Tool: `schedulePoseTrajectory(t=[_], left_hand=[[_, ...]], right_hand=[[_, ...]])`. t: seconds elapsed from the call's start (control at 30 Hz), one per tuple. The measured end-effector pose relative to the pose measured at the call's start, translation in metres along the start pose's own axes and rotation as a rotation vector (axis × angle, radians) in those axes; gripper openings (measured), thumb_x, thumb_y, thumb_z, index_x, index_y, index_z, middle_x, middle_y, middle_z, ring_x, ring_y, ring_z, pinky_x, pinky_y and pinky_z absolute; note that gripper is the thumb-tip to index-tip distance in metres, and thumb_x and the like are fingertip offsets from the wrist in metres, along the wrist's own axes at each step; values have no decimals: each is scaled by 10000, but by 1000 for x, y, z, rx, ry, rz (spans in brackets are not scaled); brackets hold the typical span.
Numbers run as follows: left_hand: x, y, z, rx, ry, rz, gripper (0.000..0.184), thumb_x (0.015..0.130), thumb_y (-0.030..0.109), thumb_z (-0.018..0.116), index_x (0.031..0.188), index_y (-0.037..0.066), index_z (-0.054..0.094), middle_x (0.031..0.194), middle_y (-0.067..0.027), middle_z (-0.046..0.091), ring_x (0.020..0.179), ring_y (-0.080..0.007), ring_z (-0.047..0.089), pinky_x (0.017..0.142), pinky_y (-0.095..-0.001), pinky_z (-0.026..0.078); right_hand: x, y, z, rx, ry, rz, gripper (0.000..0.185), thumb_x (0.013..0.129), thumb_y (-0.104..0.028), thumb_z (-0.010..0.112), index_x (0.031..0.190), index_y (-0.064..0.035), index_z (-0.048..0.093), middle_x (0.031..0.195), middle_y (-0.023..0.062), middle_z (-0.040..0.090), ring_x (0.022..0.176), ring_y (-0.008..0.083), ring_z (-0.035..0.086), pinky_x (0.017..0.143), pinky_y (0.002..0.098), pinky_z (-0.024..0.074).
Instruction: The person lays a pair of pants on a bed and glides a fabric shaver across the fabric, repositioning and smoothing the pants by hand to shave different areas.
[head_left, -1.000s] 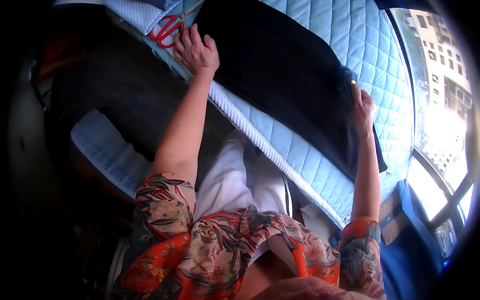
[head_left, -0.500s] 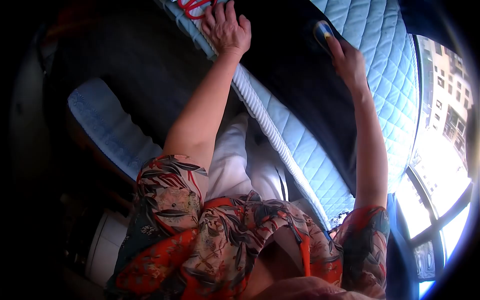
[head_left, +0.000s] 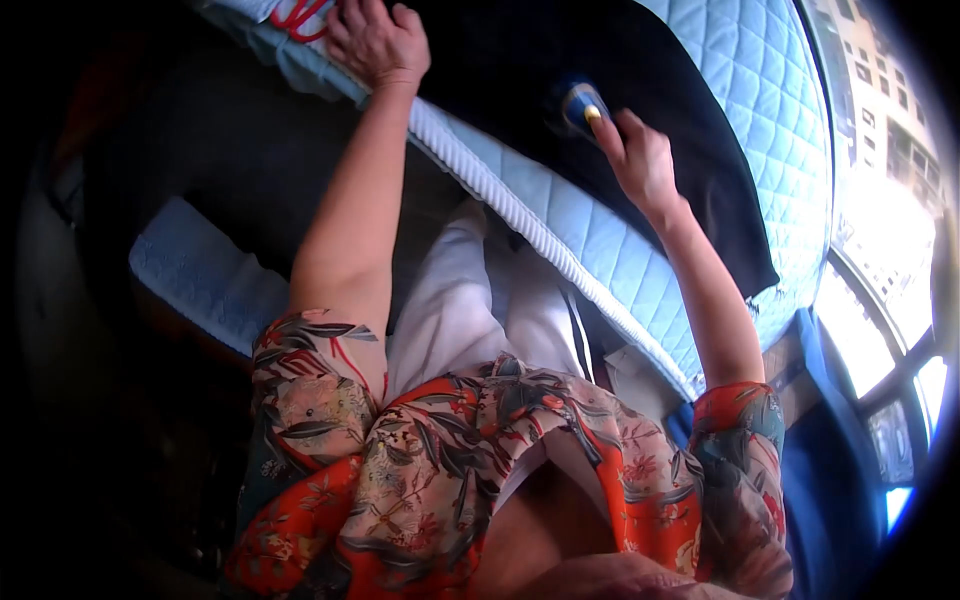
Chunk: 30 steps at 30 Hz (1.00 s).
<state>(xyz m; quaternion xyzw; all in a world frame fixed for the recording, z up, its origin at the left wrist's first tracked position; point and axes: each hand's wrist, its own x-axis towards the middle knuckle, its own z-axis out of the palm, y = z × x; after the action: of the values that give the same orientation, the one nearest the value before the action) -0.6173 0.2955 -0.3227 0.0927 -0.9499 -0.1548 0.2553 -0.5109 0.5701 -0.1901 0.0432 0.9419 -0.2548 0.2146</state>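
Black cloth (head_left: 500, 90), seemingly being stroked — right hand (head_left: 645, 165) curled round a blue tool (head_left: 580, 105), left hand (head_left: 378, 42) spread at far left, gripping nothing visible; another stroke calls for flatness.

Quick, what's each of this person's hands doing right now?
Left hand: open, palm down, nothing visibly gripped.
Right hand: closed around a blue handheld tool.

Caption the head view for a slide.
Right hand holds a blue tool over black cloth on a quilt; left hand beside red scissors.

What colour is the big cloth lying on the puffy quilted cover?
The cloth is black, seen best in the head view.
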Motion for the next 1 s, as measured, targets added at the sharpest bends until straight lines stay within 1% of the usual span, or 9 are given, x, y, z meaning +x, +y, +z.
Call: schedulePoseTrajectory(t=[0.1,0.2,0.3,0.4,0.47,0.67,0.8,0.9,1.0], left_hand=[[3,-1,1,-14,-4,-20,418,812,348,471,1182,175,559,1274,-74,513,1226,-326,382,994,-513,274],[-2,0,-1,-8,7,-3,411,804,344,478,1153,149,572,1247,-94,525,1215,-333,385,972,-514,285],[2,-3,-1,14,-41,-10,424,821,335,468,1193,150,550,1279,-99,506,1228,-327,380,988,-513,266],[6,-3,-5,90,-116,-22,426,860,325,432,1236,145,515,1313,-105,479,1247,-320,362,1007,-507,252],[9,8,-14,80,-175,-53,425,876,326,405,1250,149,503,1324,-113,466,1247,-316,357,1015,-507,246],[21,-11,-13,160,-208,-53,451,877,337,388,1278,157,491,1339,-121,452,1247,-325,368,1008,-529,268],[40,-14,-18,301,-336,-72,463,866,335,385,1290,179,491,1359,-114,435,1263,-343,357,1003,-565,268],[55,3,-29,447,-172,114,451,825,227,470,1274,196,503,1343,-103,450,1238,-324,399,971,-573,300],[42,84,-56,180,-131,444,462,761,128,516,1221,155,538,1288,-124,486,1185,-325,453,935,-517,371]], right_hand=[[-75,55,-10,-54,-49,243,460,899,-468,508,841,-21,600,597,183,580,579,349,609,564,408,473],[-91,60,-2,-47,4,269,452,896,-465,516,853,-24,606,609,177,595,590,345,615,569,408,479],[-42,6,1,81,-37,152,491,894,-500,498,872,-22,609,671,164,637,640,318,644,603,385,511],[-3,-28,19,144,138,-20,473,887,-482,534,895,-17,623,655,148,624,615,295,633,597,375,510],[-10,-17,9,147,70,15,493,880,-503,531,885,-18,622,643,146,619,615,298,631,600,373,510],[-168,134,-20,141,158,455,382,878,-453,572,888,-75,625,615,132,572,548,247,582,547,346,456],[-276,257,-44,26,339,700,469,867,-532,528,810,-76,620,646,169,601,655,362,615,600,434,477],[-289,276,-48,37,407,770,494,871,-535,519,763,-61,602,635,173,600,646,367,614,586,434,476],[-249,234,-49,150,376,666,506,843,-558,546,750,-63,597,605,151,596,606,335,619,551,411,477]])
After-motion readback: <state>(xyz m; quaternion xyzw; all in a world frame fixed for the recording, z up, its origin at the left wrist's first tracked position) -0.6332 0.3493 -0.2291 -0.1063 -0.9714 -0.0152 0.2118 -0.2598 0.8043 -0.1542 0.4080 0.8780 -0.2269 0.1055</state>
